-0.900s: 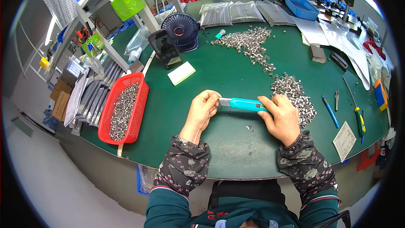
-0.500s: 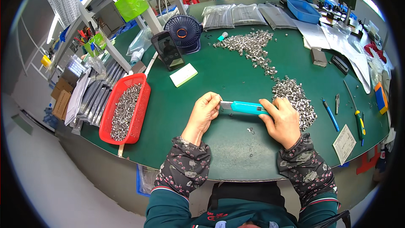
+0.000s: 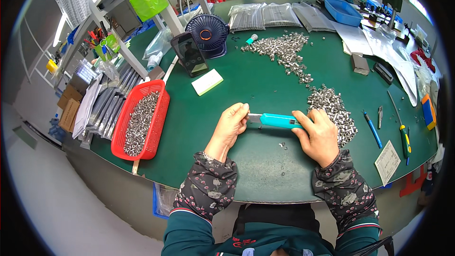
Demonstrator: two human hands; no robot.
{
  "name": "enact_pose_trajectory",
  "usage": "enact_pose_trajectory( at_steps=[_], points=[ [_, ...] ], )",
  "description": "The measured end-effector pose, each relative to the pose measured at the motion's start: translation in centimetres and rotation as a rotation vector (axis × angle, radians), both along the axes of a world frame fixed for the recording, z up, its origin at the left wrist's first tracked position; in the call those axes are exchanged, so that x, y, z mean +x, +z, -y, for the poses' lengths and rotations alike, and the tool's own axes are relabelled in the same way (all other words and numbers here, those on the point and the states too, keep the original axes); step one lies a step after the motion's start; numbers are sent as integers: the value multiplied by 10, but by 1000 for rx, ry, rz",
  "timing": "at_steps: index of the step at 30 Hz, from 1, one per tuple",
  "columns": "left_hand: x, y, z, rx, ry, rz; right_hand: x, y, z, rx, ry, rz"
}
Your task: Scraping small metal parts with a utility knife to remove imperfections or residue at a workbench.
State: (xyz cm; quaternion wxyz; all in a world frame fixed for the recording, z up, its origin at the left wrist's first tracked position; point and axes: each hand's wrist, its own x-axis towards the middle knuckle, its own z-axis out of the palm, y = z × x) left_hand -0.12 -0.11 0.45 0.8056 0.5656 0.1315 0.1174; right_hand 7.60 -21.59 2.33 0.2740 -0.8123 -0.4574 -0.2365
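My right hand [image 3: 318,135] grips the teal handle of a utility knife [image 3: 279,121], fingers and thumb closed near its back end. The knife lies level, and its blade points left, toward my other hand. My left hand [image 3: 231,125] is closed in a pinch at the blade's tip; what sits between thumb and finger is too small and covered to name. Just right of my right hand lies a heap of small metal rings [image 3: 332,114]. A few thin scraps [image 3: 283,147] lie on the green tabletop [image 3: 260,180] below the knife.
A red basket [image 3: 163,114] full of metal rings stands at left. Farther back are another ring pile [image 3: 284,50], a fan [image 3: 206,34], a propped phone [image 3: 190,54] and a notepad [image 3: 207,82]. A screwdriver [image 3: 403,132], a blue pen [image 3: 372,130] and a paper card [image 3: 387,162] lie at right.
Hands and knife hold nearly the same pose. The whole view has shifted very slightly; nothing was picked up or let go.
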Motion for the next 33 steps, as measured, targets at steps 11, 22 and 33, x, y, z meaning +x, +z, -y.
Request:
enact_pose_trajectory(
  at_steps=[11, 22, 33],
  points=[
    [0, -2, -1, -12, 22, -38, 3, -1, 3, 19, 73, -186],
    [-1, 0, -4, -86, -68, -101, 4, 0, 3, -11, 75, -180],
    [-4, 0, -6, -267, -138, -82, 8, 5, 4, 122, -48, 39]
  ],
)
